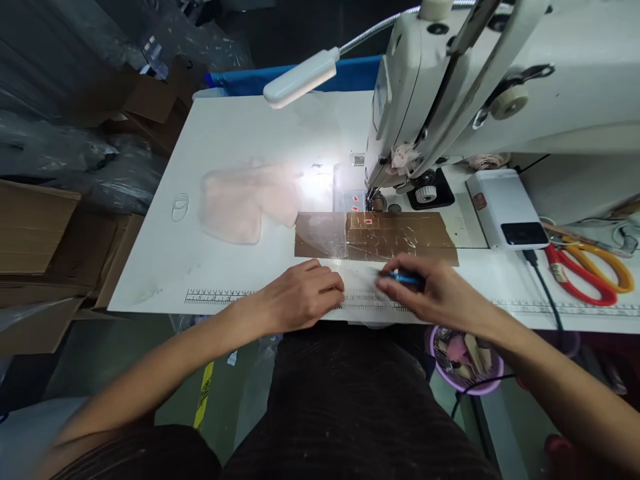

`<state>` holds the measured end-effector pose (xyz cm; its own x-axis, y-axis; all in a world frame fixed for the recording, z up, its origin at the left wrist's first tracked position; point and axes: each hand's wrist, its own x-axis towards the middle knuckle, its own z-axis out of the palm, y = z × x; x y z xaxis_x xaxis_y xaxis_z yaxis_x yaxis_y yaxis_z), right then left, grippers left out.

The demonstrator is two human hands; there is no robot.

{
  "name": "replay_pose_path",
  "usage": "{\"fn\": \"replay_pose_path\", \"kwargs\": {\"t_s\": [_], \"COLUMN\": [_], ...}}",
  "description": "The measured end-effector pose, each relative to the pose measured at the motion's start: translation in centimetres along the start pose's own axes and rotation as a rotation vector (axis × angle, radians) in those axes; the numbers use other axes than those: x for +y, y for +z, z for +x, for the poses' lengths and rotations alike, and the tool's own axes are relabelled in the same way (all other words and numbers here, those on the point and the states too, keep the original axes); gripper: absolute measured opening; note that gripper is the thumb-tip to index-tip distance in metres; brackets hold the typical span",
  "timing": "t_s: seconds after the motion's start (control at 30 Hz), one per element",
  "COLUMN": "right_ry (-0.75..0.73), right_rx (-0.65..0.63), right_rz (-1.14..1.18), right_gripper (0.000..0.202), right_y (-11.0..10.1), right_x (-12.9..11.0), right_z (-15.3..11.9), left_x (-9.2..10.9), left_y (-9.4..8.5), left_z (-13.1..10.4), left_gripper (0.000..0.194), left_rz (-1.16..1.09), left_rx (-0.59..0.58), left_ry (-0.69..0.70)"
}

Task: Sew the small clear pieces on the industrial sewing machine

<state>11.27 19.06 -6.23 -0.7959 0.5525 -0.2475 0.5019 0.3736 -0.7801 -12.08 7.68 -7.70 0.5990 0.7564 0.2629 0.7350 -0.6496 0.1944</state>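
Note:
My right hand (425, 288) is closed around a small blue tool (404, 277), slightly blurred, whose exact kind I cannot make out. It is just in front of a shiny brown strip (403, 239) that lies under the sewing machine's needle area. My left hand (311, 293) rests near the table's front edge with its fingers curled; whatever they may hold is hidden. Between the hands runs part of a printed ruler scale (363, 301). Two pale pink fabric pieces (233, 207) lie on the white table (165, 267), left of the machine.
The sewing machine (400, 100) stands at the back right, with a lamp (303, 79) beside it. A white power bank (505, 207) and red-handled scissors (583, 283) lie on the right. Cardboard boxes (45, 233) stand left. Below hangs a purple basket of scraps (466, 390).

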Motion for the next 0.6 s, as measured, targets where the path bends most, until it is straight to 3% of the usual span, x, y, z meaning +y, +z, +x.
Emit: {"fn": "replay_pose_path", "kwargs": {"t_s": [0.1,0.23,0.33,0.6], "right_ry": [-0.007,0.083,0.113,0.073], "right_rx": [0.054,0.021,0.008,-0.026], "right_rz": [-0.134,-0.444,-0.567,-0.619], "right_gripper": [0.049,0.05,0.049,0.048], "right_y": [-0.3,0.3,0.5,1.0], "right_x": [-0.3,0.0,0.0,-0.8], "right_z": [2.3,4.9,5.4,5.6], "left_x": [1.4,1.6,1.4,1.2], "left_y": [0.5,1.4,1.5,1.9], "left_z": [-0.9,-1.4,-1.6,-1.7], "left_gripper": [0.01,0.014,0.017,0.016], "left_rz": [0.061,0.084,0.076,0.047], "left_rx": [0.049,0.094,0.101,0.137], "left_ry": [-0.077,-0.101,-0.093,-0.106]}}
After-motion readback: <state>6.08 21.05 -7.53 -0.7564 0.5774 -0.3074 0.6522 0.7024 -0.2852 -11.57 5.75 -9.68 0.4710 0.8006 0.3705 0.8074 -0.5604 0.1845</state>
